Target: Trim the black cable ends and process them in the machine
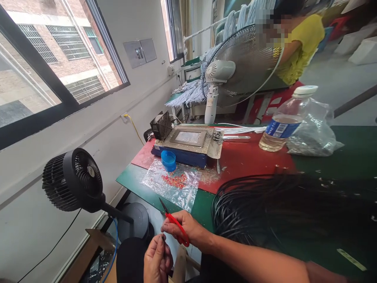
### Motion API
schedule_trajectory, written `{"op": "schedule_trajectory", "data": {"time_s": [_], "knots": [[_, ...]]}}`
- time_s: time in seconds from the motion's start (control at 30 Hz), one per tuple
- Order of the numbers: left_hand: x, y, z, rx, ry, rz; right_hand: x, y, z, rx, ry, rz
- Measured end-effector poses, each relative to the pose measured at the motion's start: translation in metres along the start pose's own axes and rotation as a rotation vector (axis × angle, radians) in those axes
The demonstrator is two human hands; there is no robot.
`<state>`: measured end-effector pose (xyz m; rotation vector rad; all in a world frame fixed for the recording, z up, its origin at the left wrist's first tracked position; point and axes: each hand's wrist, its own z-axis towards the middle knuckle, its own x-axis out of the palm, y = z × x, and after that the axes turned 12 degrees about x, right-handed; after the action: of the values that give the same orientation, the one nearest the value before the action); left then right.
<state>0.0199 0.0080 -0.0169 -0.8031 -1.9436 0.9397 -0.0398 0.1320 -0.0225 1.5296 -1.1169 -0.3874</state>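
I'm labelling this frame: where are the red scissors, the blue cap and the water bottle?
red scissors (180, 232): head view, on the red handle in the right hand.
blue cap (169, 160): head view, on its side wall.
water bottle (282, 126): head view, on the blue label.

No legible text anywhere. The water bottle (282, 125) at 2 o'clock carries a blue label with white print, too small and blurred to read. The white fan's stem (211, 103) at 12 o'clock has a small sticker, unreadable. A yellow-green strip (351, 259) lies on the green table (353, 141) at 4 o'clock; its markings cannot be made out.
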Motion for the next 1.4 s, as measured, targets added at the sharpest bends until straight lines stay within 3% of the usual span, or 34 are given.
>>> {"op": "schedule_trajectory", "data": {"time_s": [0.4,0.83,1.03,1.23,1.4], "knots": [[-0.012,0.006,0.007,-0.015,0.077,0.043,0.002,0.007,-0.003,0.051,0.025,0.015],[-0.007,0.008,0.003,0.015,0.104,0.018,0.001,0.016,-0.008,0.141,0.156,0.153],[-0.010,0.010,0.004,0.088,0.107,0.092,0.000,0.018,-0.009,0.163,0.178,0.158],[-0.014,0.007,0.004,0.258,0.137,0.236,-0.001,0.013,-0.006,0.182,0.169,0.168],[-0.009,0.009,0.004,0.147,0.109,0.097,-0.001,0.013,-0.007,0.153,0.173,0.169]]}}
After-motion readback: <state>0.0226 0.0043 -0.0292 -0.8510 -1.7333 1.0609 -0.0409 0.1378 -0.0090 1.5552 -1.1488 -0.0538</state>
